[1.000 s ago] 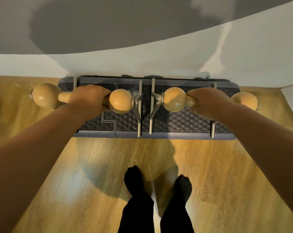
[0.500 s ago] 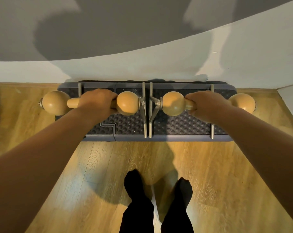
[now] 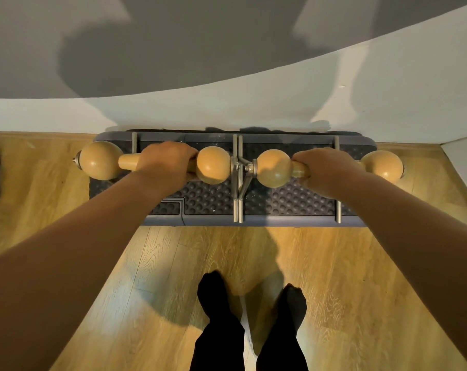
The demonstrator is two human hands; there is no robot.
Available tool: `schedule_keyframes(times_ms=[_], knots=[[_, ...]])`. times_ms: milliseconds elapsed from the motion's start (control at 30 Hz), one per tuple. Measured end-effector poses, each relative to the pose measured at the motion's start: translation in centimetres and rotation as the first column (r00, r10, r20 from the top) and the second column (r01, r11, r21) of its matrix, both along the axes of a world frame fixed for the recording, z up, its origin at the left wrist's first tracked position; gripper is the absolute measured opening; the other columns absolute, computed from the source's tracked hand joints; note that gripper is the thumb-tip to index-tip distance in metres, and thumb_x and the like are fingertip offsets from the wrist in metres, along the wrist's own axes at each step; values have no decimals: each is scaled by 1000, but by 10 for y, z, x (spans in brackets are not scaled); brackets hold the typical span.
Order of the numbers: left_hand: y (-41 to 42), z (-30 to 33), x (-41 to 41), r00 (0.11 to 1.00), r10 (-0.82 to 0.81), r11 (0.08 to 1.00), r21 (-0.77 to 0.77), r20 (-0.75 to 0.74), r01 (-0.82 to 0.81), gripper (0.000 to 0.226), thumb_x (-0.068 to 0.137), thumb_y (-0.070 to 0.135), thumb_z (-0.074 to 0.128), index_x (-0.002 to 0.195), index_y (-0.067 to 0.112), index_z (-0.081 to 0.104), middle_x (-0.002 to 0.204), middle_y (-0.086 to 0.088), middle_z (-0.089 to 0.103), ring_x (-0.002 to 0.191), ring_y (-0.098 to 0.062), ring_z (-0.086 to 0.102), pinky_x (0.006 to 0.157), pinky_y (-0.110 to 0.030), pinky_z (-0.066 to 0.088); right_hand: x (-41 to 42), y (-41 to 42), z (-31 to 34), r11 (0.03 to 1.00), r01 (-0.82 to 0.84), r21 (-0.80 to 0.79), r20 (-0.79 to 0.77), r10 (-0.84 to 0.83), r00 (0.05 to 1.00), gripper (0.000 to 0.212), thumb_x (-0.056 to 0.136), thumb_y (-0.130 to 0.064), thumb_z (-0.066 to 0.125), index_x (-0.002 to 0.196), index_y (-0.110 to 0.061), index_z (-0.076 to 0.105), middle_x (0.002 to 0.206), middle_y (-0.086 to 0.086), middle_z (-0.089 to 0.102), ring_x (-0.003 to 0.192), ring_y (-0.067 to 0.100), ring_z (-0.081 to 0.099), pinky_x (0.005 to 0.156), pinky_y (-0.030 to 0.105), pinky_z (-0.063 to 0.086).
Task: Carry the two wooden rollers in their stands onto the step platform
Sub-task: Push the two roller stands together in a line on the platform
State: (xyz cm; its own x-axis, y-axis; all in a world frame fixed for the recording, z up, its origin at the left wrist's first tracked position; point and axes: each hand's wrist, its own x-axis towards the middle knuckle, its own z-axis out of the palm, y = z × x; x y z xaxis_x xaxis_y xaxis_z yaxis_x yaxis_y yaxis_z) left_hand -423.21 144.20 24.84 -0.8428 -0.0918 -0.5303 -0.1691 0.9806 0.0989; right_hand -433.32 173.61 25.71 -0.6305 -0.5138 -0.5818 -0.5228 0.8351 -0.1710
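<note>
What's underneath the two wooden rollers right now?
Under the left roller and right roller lies the studded step platform, with metal stand rails across it. Both hands' grip and forearms cover parts; whether the rails touch down is unclear.

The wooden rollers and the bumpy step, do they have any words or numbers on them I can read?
None: no words or numbers show on the left wooden roller, the right wooden roller, the metal stands or the step platform.
</note>
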Motion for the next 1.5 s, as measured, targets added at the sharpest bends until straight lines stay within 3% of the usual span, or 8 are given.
schedule_keyframes(times_ms=[300, 633, 933, 1500], knots=[[-1, -4, -2, 1000, 7, 1000, -22, -24, -8, 19, 93, 34, 74, 110, 32, 67, 102, 1, 71, 93, -26, 66, 83, -45, 56, -3, 2, -6, 1000, 4, -7, -11, -4, 1000, 19, 96, -19, 66, 93, -34, 54, 83, -8, 61, 82, 22, 63, 72, 37, 45], [2, -10, -11, 998, 6, 1000, -25, -60, -8, 18, 92, 31, 73, 110, 32, 69, 102, 0, 71, 94, -27, 66, 74, -38, 48, -10, 4, -4, 999, 13, -36, -31, -14, 999, 18, 95, -25, 65, 87, -36, 55, 77, -12, 59, 80, 22, 63, 73, 41, 54], [6, -4, -12, 1000, 5, 999, -31, -13, -6, 17, 94, 34, 72, 111, 33, 67, 100, 1, 71, 92, -26, 65, 80, -41, 53, -11, 5, -3, 999, 24, -22, -37, -25, 999, 9, 97, -25, 65, 94, -32, 59, 81, -8, 63, 81, 21, 65, 80, 44, 56], [13, -3, -8, 1000, 14, 998, -60, -11, -15, 24, 95, 34, 70, 119, 33, 67, 106, 1, 72, 96, -26, 66, 84, -43, 52, -15, 9, -10, 1000, 27, -13, -21, -27, 999, 11, 96, -24, 64, 91, -33, 61, 79, -8, 63, 78, 19, 64, 69, 34, 46]])
